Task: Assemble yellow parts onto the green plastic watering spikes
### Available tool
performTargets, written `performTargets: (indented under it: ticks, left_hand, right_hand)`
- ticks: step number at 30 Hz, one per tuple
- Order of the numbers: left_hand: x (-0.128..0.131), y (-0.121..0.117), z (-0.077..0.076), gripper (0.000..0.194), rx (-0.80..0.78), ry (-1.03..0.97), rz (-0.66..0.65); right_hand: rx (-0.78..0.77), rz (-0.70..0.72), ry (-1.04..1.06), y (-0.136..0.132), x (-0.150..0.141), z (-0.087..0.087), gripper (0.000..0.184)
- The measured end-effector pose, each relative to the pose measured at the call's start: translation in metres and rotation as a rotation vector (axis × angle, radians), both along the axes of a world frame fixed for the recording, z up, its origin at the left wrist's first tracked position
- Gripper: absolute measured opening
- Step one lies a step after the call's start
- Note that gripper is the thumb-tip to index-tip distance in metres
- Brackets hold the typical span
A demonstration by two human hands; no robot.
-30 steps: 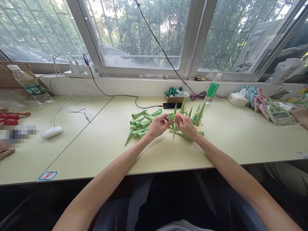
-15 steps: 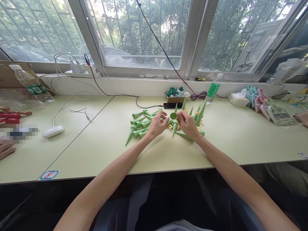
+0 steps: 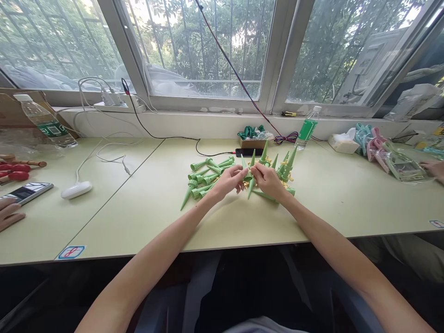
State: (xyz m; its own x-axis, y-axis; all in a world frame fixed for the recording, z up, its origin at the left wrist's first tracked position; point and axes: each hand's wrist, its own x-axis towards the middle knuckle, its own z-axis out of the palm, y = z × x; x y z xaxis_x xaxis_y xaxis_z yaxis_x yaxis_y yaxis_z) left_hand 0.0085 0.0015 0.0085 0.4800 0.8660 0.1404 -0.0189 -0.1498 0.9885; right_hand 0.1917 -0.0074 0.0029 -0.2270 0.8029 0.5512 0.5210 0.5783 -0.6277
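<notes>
My left hand (image 3: pixel 229 180) is closed, its thumb and fingers at a green plastic watering spike (image 3: pixel 243 162) whose pointed end tilts upward. Against the other side of that piece, my right hand (image 3: pixel 268 181) pinches with thumb and forefinger; the fingertips hide the part between them. To the left lies a pile of loose green spikes (image 3: pixel 203 179), their round ribbed ends showing. More green spikes stand upright behind and right of my right hand, with small yellow valve pieces (image 3: pixel 290 177) among them. One spike points toward me below my hands.
Behind the pile lie a plugged-in phone (image 3: pixel 249 152) and a small box of green material (image 3: pixel 255 141). A water bottle (image 3: pixel 308 128) and tissue pack (image 3: pixel 344 142) stand right. A white cabled device (image 3: pixel 77 190) lies left. Other people's hands show at both edges.
My left hand has moved right to meet my right hand. The held spike has turned: its round open end faced me before, and now its point shows upward.
</notes>
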Motion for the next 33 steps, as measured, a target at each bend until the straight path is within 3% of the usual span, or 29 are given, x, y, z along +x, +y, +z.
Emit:
performTargets:
  ticks: [10, 16, 22, 25, 29, 33]
  left_hand:
    - [0.001, 0.002, -0.006, 0.037, 0.442, 0.209, 0.163]
    - [0.004, 0.004, -0.01, 0.028, 0.522, 0.249, 0.232]
    - [0.004, 0.006, -0.01, 0.036, 0.282, 0.323, 0.278]
    - [0.003, 0.006, -0.008, 0.034, 0.119, 0.251, 0.278]
    - [0.004, 0.005, -0.002, 0.057, -0.12, 0.089, 0.193]
    - [0.003, 0.004, 0.002, 0.059, -0.239, 0.052, 0.129]
  right_hand:
    - [-0.001, -0.045, -0.046, 0.004, 0.002, -0.003, 0.047]
    - [0.008, -0.06, -0.028, 0.006, 0.0, -0.005, 0.045]
    - [0.021, -0.102, 0.054, 0.004, -0.001, -0.003, 0.038]
    - [0.014, -0.105, 0.081, 0.003, 0.0, -0.002, 0.036]
    - [-0.004, -0.073, 0.074, 0.002, -0.001, -0.001, 0.033]
    - [-0.005, -0.043, 0.04, 0.001, -0.003, -0.002, 0.032]
